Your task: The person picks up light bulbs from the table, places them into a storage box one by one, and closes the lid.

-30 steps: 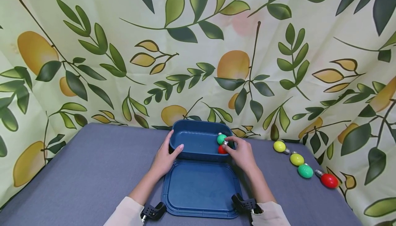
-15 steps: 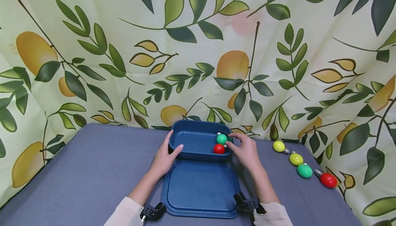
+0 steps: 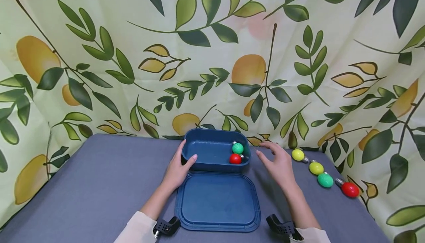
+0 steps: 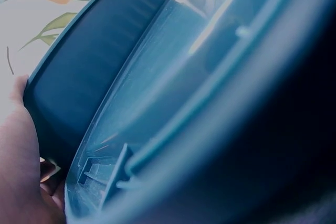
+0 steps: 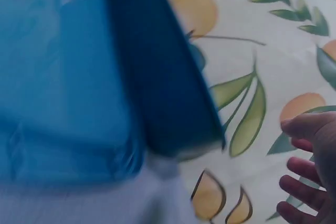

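A dark blue rectangular box [image 3: 207, 167] stands open at the back of the table. My left hand [image 3: 175, 169] grips its left end, thumb at the front rim and fingers along the side. Inside, at the right end, a green light bulb [image 3: 237, 148] with a textured surface lies behind a red light bulb [image 3: 235, 158]; both have silvery screw bases. My right hand [image 3: 278, 165] is in the air to the right of the box, fingers apart and holding nothing. In the right wrist view its fingers [image 5: 304, 182] are beside the box's end wall [image 5: 163, 72].
The blue lid [image 3: 217, 202] lies flat in front of the box. Along the table's right edge lie two yellow bulbs [image 3: 316, 168], a green bulb [image 3: 325, 180] and a red bulb [image 3: 350, 190]. A leaf-patterned cloth [image 3: 199, 99] hangs behind the grey table [image 3: 99, 184].
The right hand has let go of the red bulb inside the box, which now lies by the green one, and has drawn away to the right. The left hand has stayed at the box.
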The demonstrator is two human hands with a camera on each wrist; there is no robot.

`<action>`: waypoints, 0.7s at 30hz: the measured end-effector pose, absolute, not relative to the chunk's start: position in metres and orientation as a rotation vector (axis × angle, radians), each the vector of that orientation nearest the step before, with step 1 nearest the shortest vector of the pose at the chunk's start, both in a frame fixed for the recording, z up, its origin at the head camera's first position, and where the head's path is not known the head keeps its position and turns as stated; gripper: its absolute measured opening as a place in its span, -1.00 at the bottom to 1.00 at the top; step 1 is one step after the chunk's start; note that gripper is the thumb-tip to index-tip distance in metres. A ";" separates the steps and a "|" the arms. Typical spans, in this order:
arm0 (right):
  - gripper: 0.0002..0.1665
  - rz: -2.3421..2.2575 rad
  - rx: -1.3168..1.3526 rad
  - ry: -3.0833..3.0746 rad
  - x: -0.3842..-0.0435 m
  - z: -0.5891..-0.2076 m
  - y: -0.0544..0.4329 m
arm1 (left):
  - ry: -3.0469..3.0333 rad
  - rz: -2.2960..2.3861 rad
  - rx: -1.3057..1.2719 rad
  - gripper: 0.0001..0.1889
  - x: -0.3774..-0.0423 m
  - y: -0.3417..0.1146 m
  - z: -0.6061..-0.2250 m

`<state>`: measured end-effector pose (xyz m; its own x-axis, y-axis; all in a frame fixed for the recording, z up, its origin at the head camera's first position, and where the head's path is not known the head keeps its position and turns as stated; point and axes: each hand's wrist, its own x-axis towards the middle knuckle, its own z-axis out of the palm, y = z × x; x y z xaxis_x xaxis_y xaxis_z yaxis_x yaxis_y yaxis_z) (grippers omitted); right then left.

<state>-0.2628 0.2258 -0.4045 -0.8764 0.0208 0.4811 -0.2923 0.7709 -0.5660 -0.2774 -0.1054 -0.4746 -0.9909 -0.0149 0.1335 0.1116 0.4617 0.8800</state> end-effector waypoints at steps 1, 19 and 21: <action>-0.63 0.886 0.210 -2.496 -0.261 -0.406 0.230 | -2.579 -1.566 -0.082 -0.16 -0.277 -0.105 -0.474; -0.45 0.683 0.033 -2.425 -0.231 -0.418 0.321 | -2.576 -1.552 -0.076 -0.16 -0.277 -0.106 -0.475; -0.46 0.672 0.000 -2.422 -0.229 -0.422 0.330 | -2.574 -1.553 -0.080 -0.15 -0.277 -0.106 -0.475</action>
<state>-0.2294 0.3296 -0.4216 -0.8091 0.1573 0.5662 -0.1569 0.8707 -0.4661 -0.2769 -0.1055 -0.4749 -0.9896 -0.0238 0.1421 0.1146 0.4676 0.8765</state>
